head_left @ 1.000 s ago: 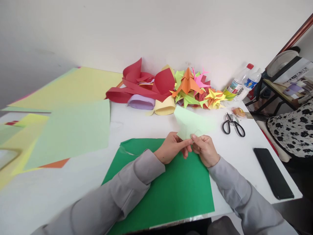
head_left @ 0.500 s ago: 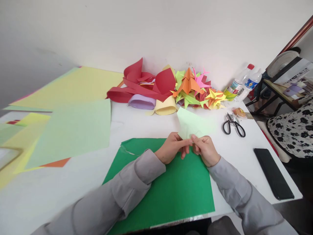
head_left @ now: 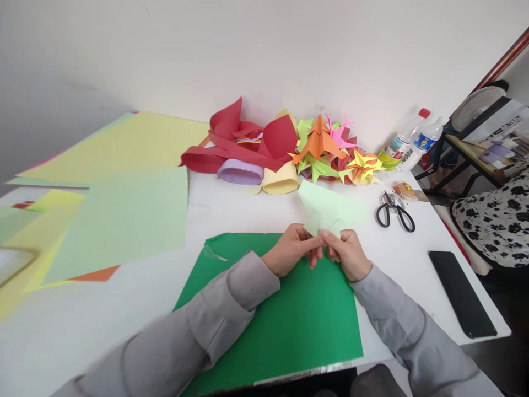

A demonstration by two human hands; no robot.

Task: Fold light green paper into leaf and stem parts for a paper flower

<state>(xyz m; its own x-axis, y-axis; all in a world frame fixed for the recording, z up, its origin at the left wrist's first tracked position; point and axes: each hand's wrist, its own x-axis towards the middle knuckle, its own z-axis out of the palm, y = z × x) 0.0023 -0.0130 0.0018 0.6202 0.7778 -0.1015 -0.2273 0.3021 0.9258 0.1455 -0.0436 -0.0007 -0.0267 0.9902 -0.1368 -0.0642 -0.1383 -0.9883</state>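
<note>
A pale green sheet of paper (head_left: 326, 207), partly folded at its near end, is held up above the far edge of a dark green board (head_left: 285, 320). My left hand (head_left: 294, 248) pinches the near end of the paper from the left. From the right, my right hand (head_left: 347, 253) pinches the same end, its thumb beside the left thumb. Both hands are closed, and their fingertips meet at the fold. Fingers and thumbs hide part of the folded end.
Black-handled scissors (head_left: 394, 212) and a black phone (head_left: 462, 293) lie to the right. Behind are folded paper figures (head_left: 320, 143), red paper loops (head_left: 248, 143) and plastic bottles (head_left: 407, 140). Large paper sheets (head_left: 124, 220) cover the left. A person in a floral garment (head_left: 494, 218) is at far right.
The thumbs have shifted slightly along the folded end, and a little more of the fold shows above them. Both hands otherwise stay in place.
</note>
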